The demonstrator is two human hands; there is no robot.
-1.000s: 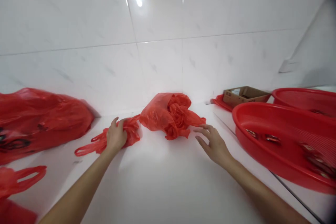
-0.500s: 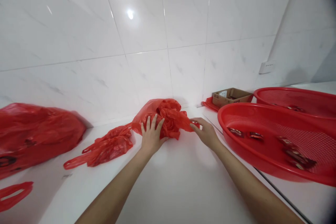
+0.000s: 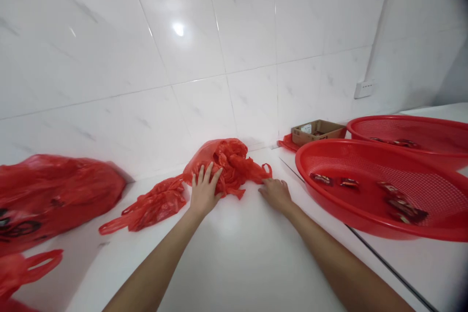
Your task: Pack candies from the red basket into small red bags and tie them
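The left hand (image 3: 204,194) lies against the crumpled red bag (image 3: 231,168) with fingers spread open, while the right hand (image 3: 277,194) curls its fingers at the handle end, though whether they grip it I cannot tell. Smoothing thin plastic well likely calls for light pressure on the left and a gentle pull on the right. The bag sits on the white table (image 3: 234,253) by the wall (image 3: 252,107), long axis side to side, handle loop (image 3: 271,170) pointing right toward the basket (image 3: 343,204).
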